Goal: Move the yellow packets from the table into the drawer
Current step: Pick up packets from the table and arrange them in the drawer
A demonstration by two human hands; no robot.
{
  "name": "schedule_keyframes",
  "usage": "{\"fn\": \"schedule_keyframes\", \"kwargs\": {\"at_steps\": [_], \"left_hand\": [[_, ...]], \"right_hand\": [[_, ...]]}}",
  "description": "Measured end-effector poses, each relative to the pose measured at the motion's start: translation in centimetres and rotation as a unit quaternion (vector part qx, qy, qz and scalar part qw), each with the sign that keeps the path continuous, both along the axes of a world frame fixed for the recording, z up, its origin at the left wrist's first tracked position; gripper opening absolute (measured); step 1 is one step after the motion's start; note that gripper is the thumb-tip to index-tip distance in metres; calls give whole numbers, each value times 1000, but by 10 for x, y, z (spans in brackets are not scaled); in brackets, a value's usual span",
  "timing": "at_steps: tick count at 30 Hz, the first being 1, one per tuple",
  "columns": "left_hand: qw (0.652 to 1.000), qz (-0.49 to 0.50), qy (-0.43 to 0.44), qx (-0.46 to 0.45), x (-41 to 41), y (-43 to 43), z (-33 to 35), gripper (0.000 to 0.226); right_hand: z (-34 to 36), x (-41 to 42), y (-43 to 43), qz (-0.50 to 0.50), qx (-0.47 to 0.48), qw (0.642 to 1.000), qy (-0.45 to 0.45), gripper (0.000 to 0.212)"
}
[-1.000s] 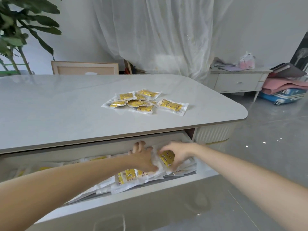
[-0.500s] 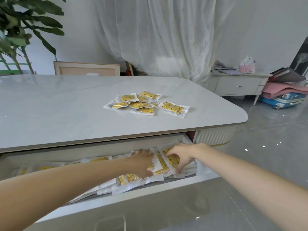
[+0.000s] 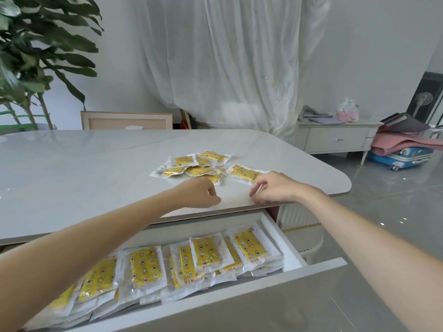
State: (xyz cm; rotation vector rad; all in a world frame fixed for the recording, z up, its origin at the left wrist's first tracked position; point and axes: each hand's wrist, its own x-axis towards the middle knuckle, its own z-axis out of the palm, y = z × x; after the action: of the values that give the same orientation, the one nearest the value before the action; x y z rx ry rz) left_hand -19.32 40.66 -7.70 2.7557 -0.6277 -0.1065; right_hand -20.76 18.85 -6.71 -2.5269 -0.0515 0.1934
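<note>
Gleaming pale table (image 3: 72, 176); white curtain (image 3: 227, 68)

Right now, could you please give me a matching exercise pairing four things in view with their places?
Things:
1 plant
2 suitcase
3 loose packets
4 stacked packets

Places:
A in the drawer
B on the table
C on the floor, far right
D behind the table, left

Pairs: 1-D, 2-C, 3-B, 4-A
</note>
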Motion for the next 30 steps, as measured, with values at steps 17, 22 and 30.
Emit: {"fn": "schedule_keyframes", "kwargs": {"at_steps": [17, 22, 30], "left_hand": [[984, 155, -50, 74, 71, 54, -42, 53], [983, 151, -31, 98, 68, 52, -36, 53], [981, 136, 27, 138, 49, 54, -20, 56]], "right_hand": [[-43, 67, 42, -60, -154, 986, -33, 57], [-38, 59, 55, -30, -182, 980, -77, 47], [-29, 56, 79, 27, -193, 976, -93, 43]]}}
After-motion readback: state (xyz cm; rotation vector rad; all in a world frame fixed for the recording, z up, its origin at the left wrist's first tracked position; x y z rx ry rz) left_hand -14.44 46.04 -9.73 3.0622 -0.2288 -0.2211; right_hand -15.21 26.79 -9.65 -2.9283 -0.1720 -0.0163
